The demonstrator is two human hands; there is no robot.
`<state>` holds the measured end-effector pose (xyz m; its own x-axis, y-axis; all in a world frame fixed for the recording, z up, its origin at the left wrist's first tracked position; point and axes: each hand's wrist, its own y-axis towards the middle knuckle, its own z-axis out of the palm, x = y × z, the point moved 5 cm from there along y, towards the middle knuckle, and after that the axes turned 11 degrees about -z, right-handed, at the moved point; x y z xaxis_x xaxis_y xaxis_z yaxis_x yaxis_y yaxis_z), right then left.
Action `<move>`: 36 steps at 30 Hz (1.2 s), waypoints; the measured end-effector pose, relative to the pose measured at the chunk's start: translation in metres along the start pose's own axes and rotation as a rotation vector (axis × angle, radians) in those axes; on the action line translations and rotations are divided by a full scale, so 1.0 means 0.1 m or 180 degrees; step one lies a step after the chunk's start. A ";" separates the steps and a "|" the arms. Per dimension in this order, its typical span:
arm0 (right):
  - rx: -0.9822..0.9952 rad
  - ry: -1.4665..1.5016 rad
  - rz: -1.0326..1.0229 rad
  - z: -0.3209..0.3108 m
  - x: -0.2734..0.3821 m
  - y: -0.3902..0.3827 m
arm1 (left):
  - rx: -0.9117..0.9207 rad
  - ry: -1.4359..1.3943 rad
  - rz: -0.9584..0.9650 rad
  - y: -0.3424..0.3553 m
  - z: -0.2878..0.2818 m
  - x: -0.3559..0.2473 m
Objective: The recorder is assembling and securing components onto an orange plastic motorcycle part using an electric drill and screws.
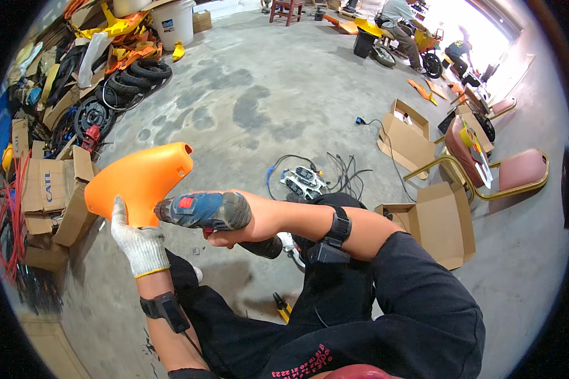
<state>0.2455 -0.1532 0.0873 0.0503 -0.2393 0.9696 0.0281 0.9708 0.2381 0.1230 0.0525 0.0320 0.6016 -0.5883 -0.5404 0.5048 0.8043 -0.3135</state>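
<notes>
In my gloved left hand [134, 243] is a curved orange plastic panel [128, 177], my fingers gripping its lower part. My bare right hand [240, 224] grips a blue and black cordless drill [207, 208], held horizontal and pointing left, its tip at the lower right of the panel; whether the tip touches it I cannot tell. Below my arms, yellow-and-black pliers [283, 308] lie on the concrete floor. Just beyond my right arm sit a white-and-black component [300, 185] and loose black cables [351, 170].
Cardboard boxes [44, 183], stacked tyres [144, 76] and orange parts [133, 50] crowd the left. Open cartons [452, 230] and pink-seated chairs [512, 167] stand at the right. Two co-workers [395, 31] [461, 54] work by two-wheelers at the back right, near a black bin [365, 41].
</notes>
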 end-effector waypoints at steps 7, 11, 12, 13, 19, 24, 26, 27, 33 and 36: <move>-0.0007 0.0093 0.0005 -0.01 -0.03 0.01 | -0.0154 0.0060 0.0079 0.01 -0.01 0.00; 0.0008 -0.0056 0.0006 0.00 0.00 0.01 | -0.0204 0.0140 0.0016 -0.02 0.02 0.01; 0.0000 -0.0060 0.0009 0.01 0.02 0.01 | -0.0259 0.0056 -0.0006 -0.03 0.02 0.00; -0.0029 -0.0029 0.0017 0.01 0.04 0.01 | -0.0314 -0.0028 -0.0027 -0.03 0.01 0.01; 0.0008 -0.0113 0.0171 -0.01 0.00 -0.02 | -0.0263 -0.0081 -0.0181 -0.07 0.06 0.04; 0.0286 -0.1247 -0.0503 0.01 0.09 0.00 | -0.0335 0.0117 -0.0105 -0.05 0.01 0.02; 0.0291 -0.1221 -0.0502 0.01 0.08 0.00 | -0.0297 0.0172 -0.0099 -0.03 -0.01 0.02; 0.0299 -0.1197 -0.0505 0.01 0.07 0.00 | -0.0312 0.0182 -0.0142 -0.03 -0.01 0.02; 0.0337 -0.0929 -0.0505 0.03 0.03 0.01 | -0.0339 0.0279 -0.0108 -0.03 -0.05 0.01; 0.0318 -0.0732 -0.0187 0.04 0.03 0.01 | -0.0417 0.0331 -0.0064 -0.05 -0.04 0.00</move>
<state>0.2417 -0.1525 0.0903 -0.1773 -0.2966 0.9384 -0.0749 0.9548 0.2876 0.1185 0.0489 0.0300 0.5214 -0.5979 -0.6088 0.4270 0.8005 -0.4205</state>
